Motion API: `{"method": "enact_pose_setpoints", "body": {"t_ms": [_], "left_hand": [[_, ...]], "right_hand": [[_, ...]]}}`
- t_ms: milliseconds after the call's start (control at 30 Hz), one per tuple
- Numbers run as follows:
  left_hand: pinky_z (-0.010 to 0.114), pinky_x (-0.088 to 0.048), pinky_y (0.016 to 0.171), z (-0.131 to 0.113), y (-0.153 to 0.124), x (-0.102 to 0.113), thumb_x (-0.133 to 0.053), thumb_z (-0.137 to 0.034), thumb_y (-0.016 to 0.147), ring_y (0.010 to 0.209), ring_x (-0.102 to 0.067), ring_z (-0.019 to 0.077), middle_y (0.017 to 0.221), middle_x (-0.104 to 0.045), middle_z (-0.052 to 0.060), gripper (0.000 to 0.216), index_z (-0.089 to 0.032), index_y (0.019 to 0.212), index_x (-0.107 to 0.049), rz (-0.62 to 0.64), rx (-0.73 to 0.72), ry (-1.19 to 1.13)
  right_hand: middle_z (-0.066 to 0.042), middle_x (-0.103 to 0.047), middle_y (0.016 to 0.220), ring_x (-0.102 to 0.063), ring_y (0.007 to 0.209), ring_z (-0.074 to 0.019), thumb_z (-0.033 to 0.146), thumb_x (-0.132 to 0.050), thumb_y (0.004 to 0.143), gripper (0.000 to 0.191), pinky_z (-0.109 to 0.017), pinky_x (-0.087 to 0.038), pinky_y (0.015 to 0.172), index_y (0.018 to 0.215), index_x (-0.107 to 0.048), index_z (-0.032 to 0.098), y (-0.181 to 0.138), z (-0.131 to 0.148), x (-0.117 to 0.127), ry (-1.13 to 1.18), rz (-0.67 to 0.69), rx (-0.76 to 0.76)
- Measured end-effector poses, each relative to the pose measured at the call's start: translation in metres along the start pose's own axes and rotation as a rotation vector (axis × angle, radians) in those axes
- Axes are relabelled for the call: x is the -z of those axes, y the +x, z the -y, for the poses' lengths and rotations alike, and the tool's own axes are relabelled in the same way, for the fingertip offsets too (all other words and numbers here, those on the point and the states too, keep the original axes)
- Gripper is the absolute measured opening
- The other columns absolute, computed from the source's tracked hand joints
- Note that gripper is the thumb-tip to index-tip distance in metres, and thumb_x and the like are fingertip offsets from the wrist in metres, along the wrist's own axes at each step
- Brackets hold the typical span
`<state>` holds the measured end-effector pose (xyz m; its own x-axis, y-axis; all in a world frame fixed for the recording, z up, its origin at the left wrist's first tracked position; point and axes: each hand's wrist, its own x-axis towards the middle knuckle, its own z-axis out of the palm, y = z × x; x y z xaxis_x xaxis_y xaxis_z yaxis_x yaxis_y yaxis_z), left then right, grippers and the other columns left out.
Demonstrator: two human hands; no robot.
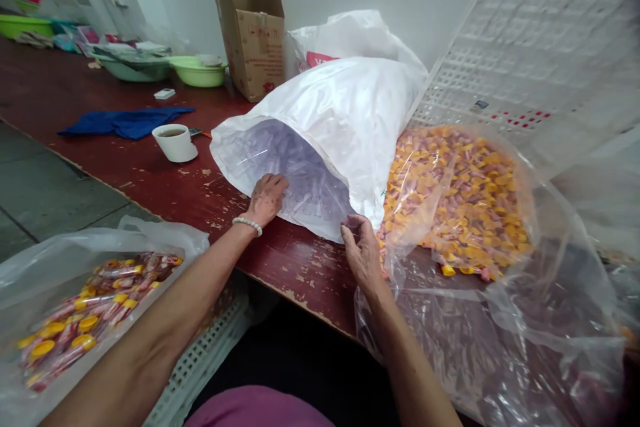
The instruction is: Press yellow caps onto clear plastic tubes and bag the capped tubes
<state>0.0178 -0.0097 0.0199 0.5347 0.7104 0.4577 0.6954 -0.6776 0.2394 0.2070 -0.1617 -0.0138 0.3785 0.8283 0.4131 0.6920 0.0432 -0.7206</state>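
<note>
A large white sack (345, 107) lies on its side, its mouth facing me. Inside the mouth are clear plastic tubes (315, 190). My left hand (269, 199), with a beaded bracelet at the wrist, is at the sack's lower lip, just inside the opening. Its fingers are curled together and the tips are hidden, so what they hold cannot be made out. At the right end of the opening, my right hand (361, 247) is closed, pinching the sack's edge between thumb and fingers.
To the right, a clear plastic bag (545, 307) bears a heap of small yellow-capped pieces (465, 193) beside a tilted white crate (525, 47). Yellow-capped filled tubes (90, 313) lie in a bag at lower left. A cup (175, 145), blue cloth (125, 122) and cardboard box (257, 47) stand farther back.
</note>
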Motion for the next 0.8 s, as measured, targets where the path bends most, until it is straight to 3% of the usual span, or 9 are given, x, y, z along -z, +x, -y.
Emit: {"method": "enact_pose_setpoints", "body": {"t_ms": [167,333,533,633,700,800], "left_hand": [[0.043,-0.04,0.087,-0.018,-0.048,-0.006,-0.055,-0.028,0.085,0.105,-0.048,0.0301,0.109,-0.055,0.014,0.026,-0.02,0.106,-0.068,-0.093,0.155,0.039],[0.032,-0.045,0.072,-0.021,-0.09,0.0,-0.053,-0.034,0.083,0.08,-0.062,0.0228,0.088,-0.067,0.005,0.03,-0.029,0.109,-0.066,0.051,0.324,-0.179],[0.027,-0.049,0.072,-0.005,-0.092,0.024,-0.053,-0.019,0.07,0.086,-0.065,0.0192,0.097,-0.07,0.004,0.047,-0.024,0.117,-0.058,0.044,0.526,-0.768],[0.026,-0.051,0.063,-0.005,-0.089,0.025,-0.054,-0.033,0.074,0.074,-0.065,0.0168,0.091,-0.067,0.005,0.027,-0.02,0.096,-0.062,0.001,0.673,-1.009],[0.025,-0.05,0.056,-0.008,-0.086,0.02,-0.057,-0.043,0.075,0.062,-0.062,0.0136,0.078,-0.064,0.002,0.027,-0.018,0.085,-0.056,-0.078,0.753,-1.084],[0.022,-0.047,0.051,-0.016,-0.085,0.013,-0.062,-0.044,0.074,0.054,-0.06,0.0115,0.071,-0.061,-0.002,0.033,-0.019,0.088,-0.047,-0.148,0.759,-1.142]], "right_hand": [[-0.005,-0.063,0.089,-0.059,0.083,-0.0186,0.039,-0.048,0.085,0.034,-0.035,-0.047,0.076,0.113,-0.053,0.02,-0.005,-0.003,-0.002,0.09,0.022,-0.082],[-0.004,-0.063,0.089,-0.058,0.081,-0.0175,0.039,-0.044,0.086,0.039,-0.035,-0.046,0.077,0.119,-0.051,0.019,-0.011,0.001,-0.009,0.071,0.043,-0.112],[-0.007,-0.062,0.089,-0.057,0.075,-0.018,0.036,-0.048,0.083,0.042,-0.035,-0.046,0.074,0.118,-0.049,0.013,-0.012,0.009,-0.008,0.005,0.029,-0.139],[-0.011,-0.063,0.098,-0.059,0.083,-0.0216,0.033,-0.051,0.082,0.04,-0.037,-0.046,0.077,0.116,-0.051,0.014,-0.005,0.012,-0.003,-0.169,-0.026,-0.105],[-0.015,-0.06,0.109,-0.059,0.094,-0.0249,0.03,-0.052,0.083,0.04,-0.038,-0.045,0.079,0.119,-0.05,0.014,0.004,0.014,-0.002,-0.328,-0.041,-0.078],[-0.017,-0.061,0.107,-0.062,0.091,-0.0266,0.031,-0.054,0.083,0.041,-0.036,-0.045,0.073,0.121,-0.051,0.015,0.022,0.02,-0.006,-0.517,0.045,-0.157]]}}
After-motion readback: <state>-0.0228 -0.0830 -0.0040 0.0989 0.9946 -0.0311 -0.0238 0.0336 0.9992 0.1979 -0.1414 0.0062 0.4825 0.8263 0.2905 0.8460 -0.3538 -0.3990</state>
